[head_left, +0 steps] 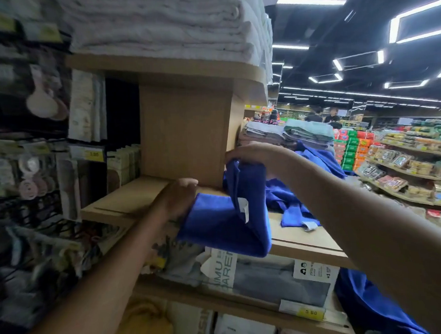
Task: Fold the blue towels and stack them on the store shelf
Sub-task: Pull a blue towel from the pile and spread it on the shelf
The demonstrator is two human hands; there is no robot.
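Note:
A blue towel [224,224] with a white label lies half folded on the wooden shelf [130,198], its front part hanging over the shelf edge. My left hand [176,197] grips its left edge on the shelf. My right hand [249,154] pinches the towel's upper corner and holds it raised against the wooden divider. Behind my right arm lie more loose blue towels [289,201] in a heap on the same shelf. Another blue cloth [372,304] hangs low at the right.
White folded towels [162,25] are stacked on the shelf above. Grey and green folded towels [288,134] sit further back. Packaged goods [267,278] fill the shelf below. Hanging items cover the rack at left; grocery shelves [403,164] run along the aisle at right.

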